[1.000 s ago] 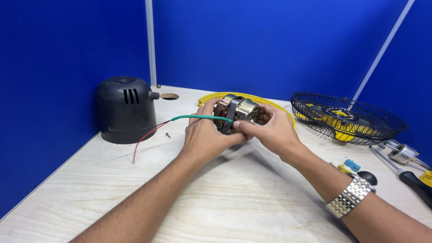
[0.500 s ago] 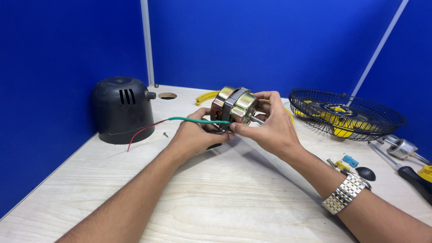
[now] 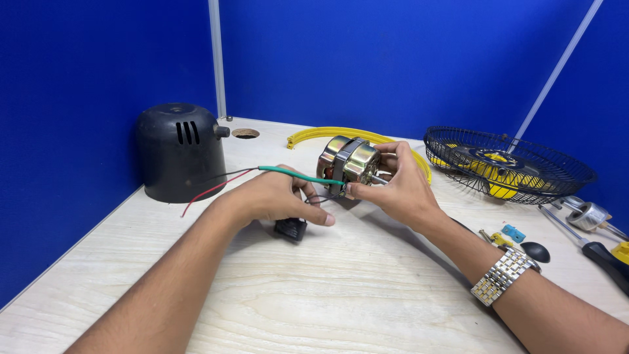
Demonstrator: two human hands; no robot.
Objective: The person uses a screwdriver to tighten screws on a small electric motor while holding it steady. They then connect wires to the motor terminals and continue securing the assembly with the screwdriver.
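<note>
My right hand (image 3: 396, 190) grips a small metal fan motor (image 3: 347, 160) with a brass-coloured casing and holds it a little above the wooden table (image 3: 314, 288). Green, red and black wires (image 3: 288, 174) run from the motor to the left over my left hand (image 3: 275, 196). That hand rests low on the table over a small black block (image 3: 291, 228), fingers curled around it.
A black domed motor cover (image 3: 178, 151) stands at the left. A yellow ring (image 3: 367, 139) lies behind the motor. A black wire fan guard (image 3: 508, 164) with yellow blades sits at the right, with screwdrivers (image 3: 599, 249) and small parts near the right edge. Blue partition walls enclose the table.
My left hand has let go of the motor and dropped to the table onto the black block. My right hand now holds the motor alone, turned slightly.
</note>
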